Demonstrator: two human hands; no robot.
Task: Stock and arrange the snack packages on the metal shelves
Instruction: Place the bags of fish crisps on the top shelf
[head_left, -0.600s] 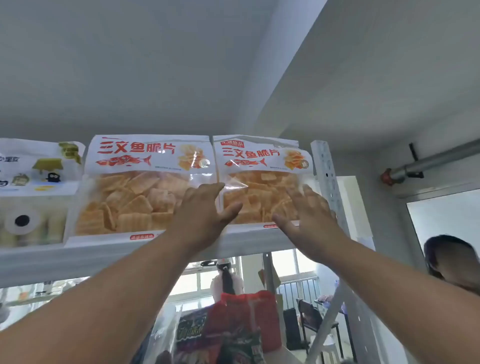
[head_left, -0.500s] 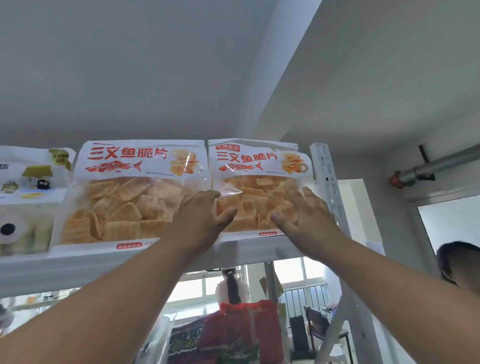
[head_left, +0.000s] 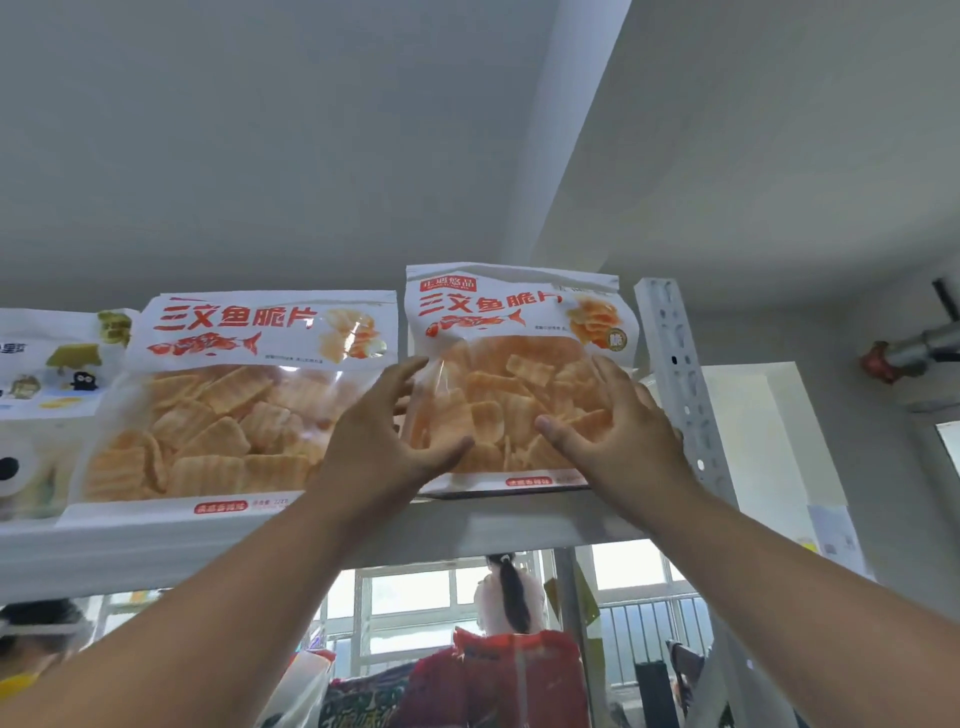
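Light: soft, even daylight from the windows (head_left: 415, 592) behind the shelf.
Glare: faint sheen on the snack bags.
Focus: slightly soft throughout.
Edges: wide-angle bending.

Left crisp bag (head_left: 244, 400): large red characters 三文鱼脆片 across white top band. Right crisp bag (head_left: 511, 374): same 三文鱼脆片, round badge 脆 at right. Small red labels, fine print on both: too small to read. Far-left package (head_left: 47, 364): print unreadable.
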